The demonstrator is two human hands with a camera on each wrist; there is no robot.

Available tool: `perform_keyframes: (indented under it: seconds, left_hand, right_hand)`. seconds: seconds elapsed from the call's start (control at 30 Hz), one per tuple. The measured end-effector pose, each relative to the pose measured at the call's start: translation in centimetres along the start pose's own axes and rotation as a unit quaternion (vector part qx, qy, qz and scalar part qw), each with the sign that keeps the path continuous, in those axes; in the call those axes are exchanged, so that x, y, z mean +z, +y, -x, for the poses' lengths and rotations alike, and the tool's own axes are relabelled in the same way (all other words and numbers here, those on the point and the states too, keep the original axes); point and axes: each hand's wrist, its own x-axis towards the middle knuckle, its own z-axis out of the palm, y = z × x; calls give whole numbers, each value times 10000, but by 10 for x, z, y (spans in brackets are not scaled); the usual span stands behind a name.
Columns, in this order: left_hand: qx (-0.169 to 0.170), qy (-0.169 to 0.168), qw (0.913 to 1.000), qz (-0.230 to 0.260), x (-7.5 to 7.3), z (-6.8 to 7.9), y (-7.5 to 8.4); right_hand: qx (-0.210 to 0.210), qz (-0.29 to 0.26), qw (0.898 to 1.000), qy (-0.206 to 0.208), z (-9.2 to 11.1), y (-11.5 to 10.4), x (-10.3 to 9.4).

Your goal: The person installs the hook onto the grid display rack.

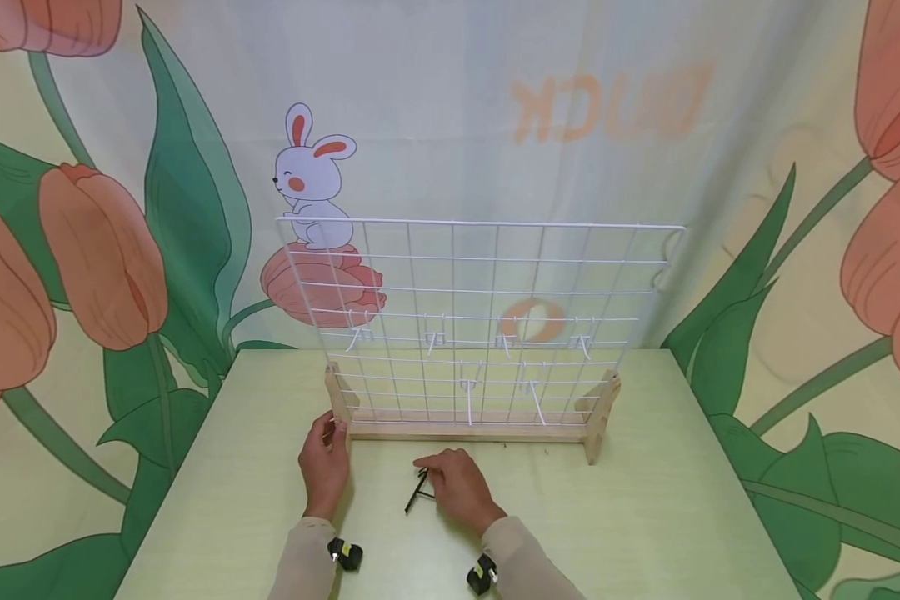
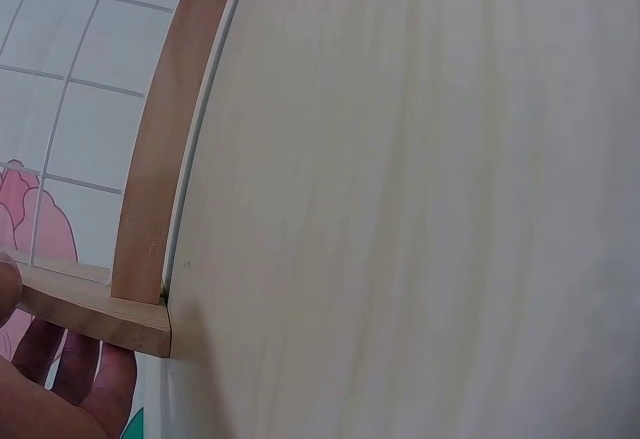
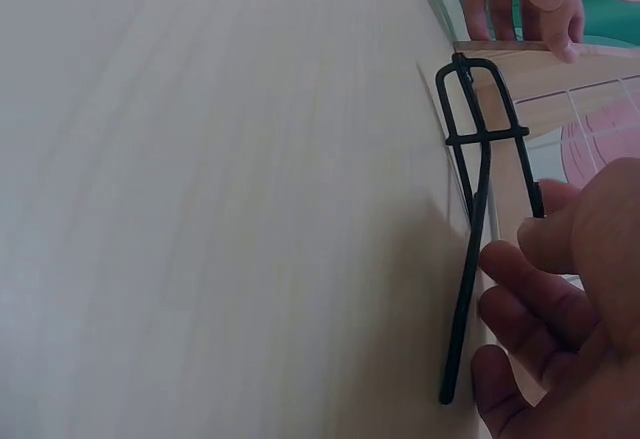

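A thin black wire hook [image 3: 465,289] with a looped end and a long prong is pinched between thumb and index finger of my right hand [image 1: 461,487]. In the head view the same hook [image 1: 417,492] shows small, in front of the rack, over the table. My left hand [image 1: 326,467] grips the left wooden side piece [image 1: 339,400] of the rack's stand. In the left wrist view its thumb lies on one side of that piece [image 2: 100,317] and the fingers [image 2: 110,389] on the other. Above the stand rises a white wire grid [image 1: 452,222].
Several white hooks [image 1: 468,404] hang on the grid in two rows, their prongs toward me. The stand's crossbar [image 1: 465,433] joins a right wooden side piece [image 1: 603,417]. Tiny dark specks lie on the pale table [image 1: 645,517] before it. A printed curtain [image 1: 450,108] hangs behind.
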Motion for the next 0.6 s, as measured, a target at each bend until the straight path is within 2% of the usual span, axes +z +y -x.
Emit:
perform_keyframes:
  seconds: [0.33,0.6]
  left_hand:
    - [47,27,10000,34,1,1,2]
    - [-9,-49,10000,22,1,0,1]
  right_hand:
    - [797,-347,9958,-285,12,-1,-6]
    - [990,-119,9946,-270,19,0,-6]
